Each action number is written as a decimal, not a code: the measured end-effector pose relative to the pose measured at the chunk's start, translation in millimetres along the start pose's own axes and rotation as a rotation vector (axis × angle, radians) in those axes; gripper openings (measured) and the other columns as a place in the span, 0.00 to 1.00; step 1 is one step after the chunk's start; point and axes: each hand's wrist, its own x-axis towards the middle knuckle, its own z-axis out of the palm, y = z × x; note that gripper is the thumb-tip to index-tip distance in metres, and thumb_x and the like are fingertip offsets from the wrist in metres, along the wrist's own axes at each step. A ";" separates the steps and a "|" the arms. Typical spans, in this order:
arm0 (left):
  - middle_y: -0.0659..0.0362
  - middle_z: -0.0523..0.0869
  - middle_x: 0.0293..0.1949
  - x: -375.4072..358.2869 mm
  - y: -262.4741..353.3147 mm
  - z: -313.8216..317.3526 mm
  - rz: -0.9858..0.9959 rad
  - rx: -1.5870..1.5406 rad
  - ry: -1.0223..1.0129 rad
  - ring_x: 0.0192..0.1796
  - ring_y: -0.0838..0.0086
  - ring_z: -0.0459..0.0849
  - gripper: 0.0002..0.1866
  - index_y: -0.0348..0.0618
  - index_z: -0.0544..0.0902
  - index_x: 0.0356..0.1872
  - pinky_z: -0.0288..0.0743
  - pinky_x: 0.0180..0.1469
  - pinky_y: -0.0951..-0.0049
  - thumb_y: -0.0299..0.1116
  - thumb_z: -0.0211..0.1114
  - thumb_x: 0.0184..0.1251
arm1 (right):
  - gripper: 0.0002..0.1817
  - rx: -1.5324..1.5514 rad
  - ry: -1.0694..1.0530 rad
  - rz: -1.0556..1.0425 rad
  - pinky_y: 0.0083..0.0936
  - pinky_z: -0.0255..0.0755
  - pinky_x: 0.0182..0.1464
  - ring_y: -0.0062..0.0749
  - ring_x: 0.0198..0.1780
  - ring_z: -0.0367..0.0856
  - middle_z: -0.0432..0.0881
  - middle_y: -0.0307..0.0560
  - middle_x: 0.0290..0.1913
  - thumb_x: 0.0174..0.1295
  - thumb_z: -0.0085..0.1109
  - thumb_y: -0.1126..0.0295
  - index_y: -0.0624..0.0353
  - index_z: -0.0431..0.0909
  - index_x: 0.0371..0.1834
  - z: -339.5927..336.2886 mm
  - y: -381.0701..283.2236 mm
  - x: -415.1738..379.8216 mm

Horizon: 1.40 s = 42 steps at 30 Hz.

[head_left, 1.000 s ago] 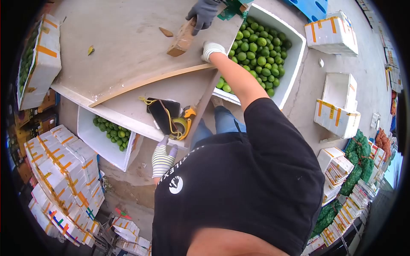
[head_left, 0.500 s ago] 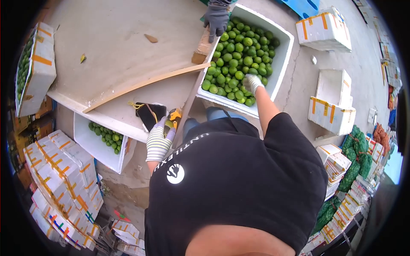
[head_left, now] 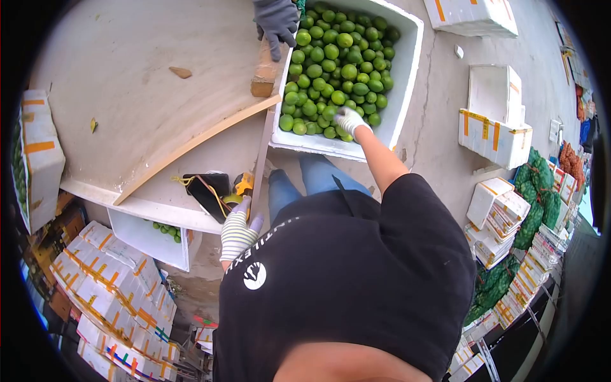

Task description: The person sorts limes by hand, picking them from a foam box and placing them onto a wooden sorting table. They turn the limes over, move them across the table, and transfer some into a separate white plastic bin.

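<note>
The right hand, in a striped glove, is in the near part of a white box, and its fingers are touching the green limes. The fingers are bent, but I cannot tell if they pinch a lime. The limes fill the box, which stands just beside the right edge of the desk.

The left hand, also in a striped glove, is at the near edge of the desk, with thumb and fingers apart. Just beside it lie a black phone and an orange tape measure.

A long wooden strip lies across the desk. At its far right edge, another person's hand in a grey glove is on a wooden block. A dry leaf lies to the left of this block.
</note>
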 end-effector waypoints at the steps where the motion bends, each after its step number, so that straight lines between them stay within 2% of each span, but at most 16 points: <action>1: 0.39 0.82 0.57 0.5 -2.8 4.2 0.020 -0.023 -0.010 0.60 0.46 0.80 0.31 0.38 0.75 0.66 0.73 0.64 0.56 0.41 0.69 0.63 | 0.29 0.064 0.056 0.016 0.34 0.70 0.66 0.51 0.62 0.80 0.83 0.62 0.58 0.61 0.61 0.59 0.61 0.77 0.63 -13.5 -16.5 10.0; 7: 0.39 0.79 0.61 15.6 4.3 17.1 0.030 -0.060 -0.103 0.65 0.48 0.78 0.32 0.39 0.72 0.69 0.70 0.68 0.57 0.36 0.68 0.64 | 0.38 -0.096 0.291 -0.090 0.42 0.68 0.69 0.57 0.67 0.74 0.72 0.59 0.70 0.61 0.58 0.59 0.43 0.60 0.77 -68.9 -96.5 110.1; 13: 0.43 0.80 0.62 29.9 6.6 18.9 0.008 -0.091 -0.125 0.65 0.51 0.79 0.29 0.38 0.73 0.68 0.71 0.67 0.58 0.32 0.67 0.65 | 0.40 -0.511 0.302 -0.033 0.43 0.74 0.64 0.57 0.63 0.77 0.70 0.65 0.68 0.60 0.67 0.62 0.37 0.60 0.77 -63.2 -147.0 142.9; 15: 0.41 0.83 0.57 35.3 10.6 17.8 0.007 -0.135 -0.048 0.59 0.47 0.81 0.28 0.34 0.76 0.63 0.73 0.64 0.56 0.32 0.68 0.62 | 0.34 -0.386 0.375 -0.138 0.44 0.77 0.60 0.52 0.59 0.81 0.76 0.63 0.61 0.59 0.69 0.64 0.41 0.69 0.71 -64.7 -131.0 157.1; 17: 0.41 0.83 0.57 39.2 12.7 12.5 -0.011 -0.142 -0.046 0.59 0.47 0.81 0.28 0.35 0.76 0.63 0.73 0.63 0.56 0.32 0.68 0.62 | 0.27 0.126 0.457 -0.233 0.38 0.81 0.50 0.41 0.49 0.86 0.83 0.57 0.49 0.60 0.67 0.67 0.51 0.75 0.65 -62.8 -105.3 177.5; 19: 0.41 0.83 0.56 40.8 19.0 9.7 -0.021 -0.183 -0.011 0.58 0.47 0.81 0.28 0.35 0.77 0.63 0.73 0.62 0.56 0.31 0.68 0.61 | 0.20 1.062 0.154 -0.013 0.23 0.82 0.35 0.28 0.32 0.85 0.86 0.44 0.42 0.65 0.60 0.75 0.55 0.77 0.61 -74.5 -94.4 164.5; 21: 0.41 0.83 0.55 45.5 23.1 7.0 0.007 -0.190 -0.008 0.58 0.47 0.81 0.28 0.35 0.76 0.64 0.73 0.62 0.56 0.31 0.69 0.61 | 0.20 1.136 0.107 0.030 0.28 0.83 0.37 0.28 0.37 0.84 0.86 0.43 0.42 0.64 0.60 0.74 0.53 0.79 0.61 -69.5 -85.8 133.7; 25: 0.42 0.83 0.57 60.6 28.6 6.3 0.105 -0.125 -0.044 0.59 0.48 0.81 0.28 0.36 0.77 0.63 0.73 0.64 0.56 0.31 0.69 0.61 | 0.29 0.811 0.201 -0.181 0.29 0.82 0.47 0.32 0.40 0.84 0.83 0.50 0.54 0.62 0.61 0.76 0.54 0.72 0.69 -62.2 -80.7 133.9; 26: 0.42 0.83 0.57 63.1 29.7 7.4 0.108 -0.130 -0.037 0.59 0.48 0.81 0.28 0.36 0.77 0.63 0.73 0.64 0.56 0.31 0.69 0.61 | 0.34 0.577 0.316 -0.292 0.28 0.80 0.53 0.34 0.48 0.85 0.81 0.53 0.60 0.60 0.63 0.75 0.53 0.69 0.72 -57.7 -84.3 146.5; 27: 0.42 0.83 0.57 64.0 29.9 9.4 0.105 -0.136 -0.035 0.59 0.48 0.81 0.28 0.37 0.77 0.63 0.73 0.63 0.56 0.31 0.69 0.61 | 0.37 0.563 0.189 -0.305 0.34 0.75 0.63 0.42 0.60 0.81 0.77 0.58 0.65 0.58 0.66 0.71 0.51 0.67 0.74 -70.6 -110.5 130.7; 29: 0.42 0.83 0.56 63.1 28.2 12.2 0.090 -0.147 -0.040 0.59 0.48 0.82 0.27 0.37 0.77 0.63 0.73 0.63 0.56 0.30 0.69 0.61 | 0.42 0.107 0.204 -0.472 0.38 0.71 0.68 0.50 0.69 0.74 0.72 0.60 0.70 0.55 0.72 0.62 0.48 0.65 0.76 -57.1 -127.8 151.8; 32: 0.43 0.84 0.56 58.0 23.1 15.2 0.081 -0.109 -0.040 0.58 0.49 0.82 0.27 0.37 0.77 0.63 0.74 0.63 0.57 0.29 0.69 0.61 | 0.46 -0.245 0.238 -0.265 0.41 0.70 0.69 0.51 0.68 0.73 0.72 0.55 0.70 0.52 0.74 0.49 0.45 0.64 0.75 -40.0 -168.2 144.5; 35: 0.43 0.84 0.55 56.0 32.1 10.1 0.035 -0.090 -0.022 0.58 0.50 0.82 0.26 0.37 0.78 0.62 0.74 0.62 0.58 0.29 0.68 0.62 | 0.38 -0.206 0.214 -0.243 0.42 0.73 0.65 0.54 0.63 0.78 0.76 0.53 0.67 0.53 0.73 0.50 0.48 0.73 0.68 -37.4 -162.1 161.7; 39: 0.45 0.85 0.53 58.6 37.4 6.4 0.086 -0.195 0.078 0.57 0.52 0.84 0.25 0.36 0.78 0.62 0.74 0.63 0.60 0.28 0.67 0.62 | 0.36 0.821 0.159 -0.400 0.33 0.75 0.62 0.40 0.59 0.80 0.80 0.52 0.61 0.51 0.77 0.67 0.59 0.74 0.65 -36.3 -145.8 132.5; 40: 0.46 0.86 0.52 59.6 39.3 7.1 0.089 -0.226 0.105 0.56 0.55 0.84 0.24 0.36 0.79 0.61 0.74 0.63 0.62 0.28 0.66 0.62 | 0.36 1.120 -0.002 -0.374 0.30 0.75 0.62 0.34 0.59 0.79 0.79 0.50 0.61 0.50 0.75 0.79 0.64 0.72 0.65 -46.3 -145.4 106.6; 42: 0.47 0.86 0.52 63.3 33.0 15.9 0.091 -0.401 0.109 0.55 0.57 0.85 0.24 0.35 0.79 0.61 0.74 0.62 0.62 0.28 0.66 0.63 | 0.36 1.232 -0.018 -0.499 0.31 0.76 0.63 0.35 0.61 0.78 0.77 0.50 0.64 0.51 0.70 0.83 0.61 0.69 0.66 -62.0 -153.2 49.9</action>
